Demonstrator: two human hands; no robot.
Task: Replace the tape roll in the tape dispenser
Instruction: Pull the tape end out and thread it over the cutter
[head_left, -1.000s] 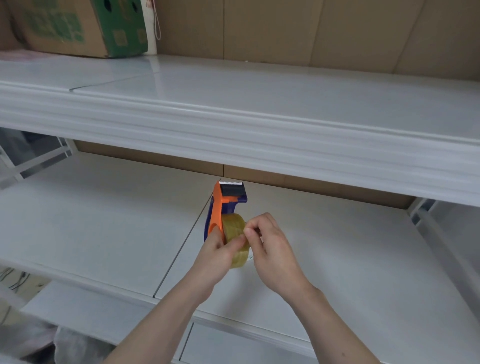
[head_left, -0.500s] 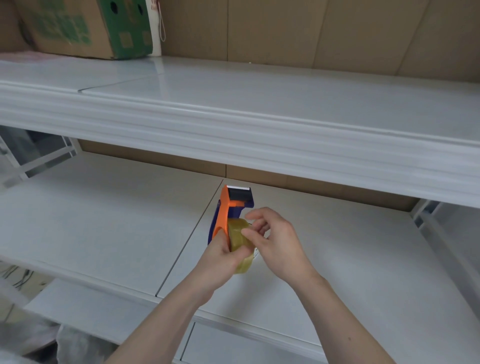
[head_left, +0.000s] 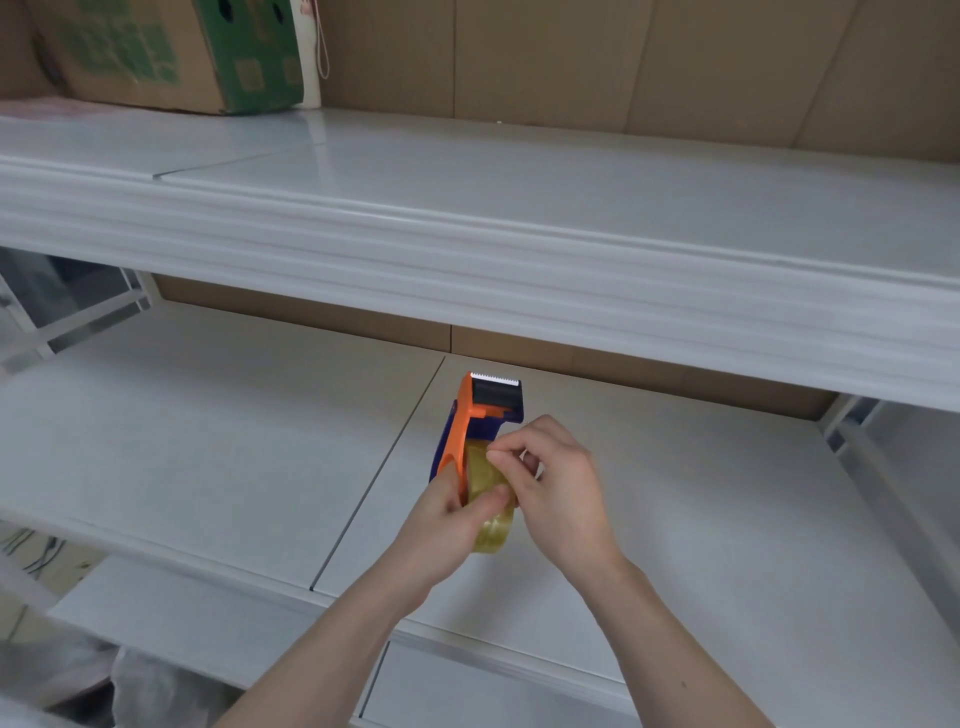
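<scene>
An orange and blue tape dispenser (head_left: 470, 421) with a black roller and a toothed blade at its far end is held over the lower white shelf (head_left: 208, 447). A yellowish clear tape roll (head_left: 491, 525) sits on its side. My left hand (head_left: 441, 525) grips the dispenser from below, thumb pressed on the roll. My right hand (head_left: 558, 488) is at the roll's right side, thumb and forefinger pinched at the top of the roll. Whether a tape end lies between those fingers is too small to tell.
The upper white shelf (head_left: 519, 249) juts out above the hands. A cardboard box with green print (head_left: 171, 52) stands on it at the back left. Brown board forms the back wall. A further white shelf edge (head_left: 493, 691) lies below my forearms.
The dispenser and both hands have shifted slightly right and away. My right fingers have moved from the roll's front to a pinch at its top.
</scene>
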